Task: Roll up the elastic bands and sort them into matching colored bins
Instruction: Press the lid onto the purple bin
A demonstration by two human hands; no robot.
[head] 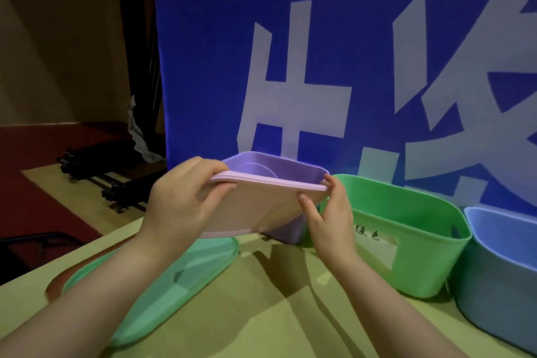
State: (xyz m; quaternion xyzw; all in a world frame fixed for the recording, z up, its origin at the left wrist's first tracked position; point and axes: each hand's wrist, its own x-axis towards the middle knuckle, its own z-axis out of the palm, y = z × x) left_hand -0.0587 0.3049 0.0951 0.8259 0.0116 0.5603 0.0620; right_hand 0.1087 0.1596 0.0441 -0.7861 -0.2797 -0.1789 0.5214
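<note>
On the table (261,314), head view: purple bin (290,161) at the back, taken as the landmark.
Green bin (406,241): just right of purple bin.
Blue bin (499,285): further right, beside the green bin.
Pink lid (261,206): tilted, in front of and over purple bin's near rim.
Left hand (180,200): grasps the lid's left end.
Right hand (331,218): pinches the lid's right end.
Green lid (162,285): flat, front-left of purple bin.
Blue banner (203,67): behind purple bin.

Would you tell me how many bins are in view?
3: purple bin at centre, green bin to its right, blue bin at the right edge; others may sit off-frame.
</note>
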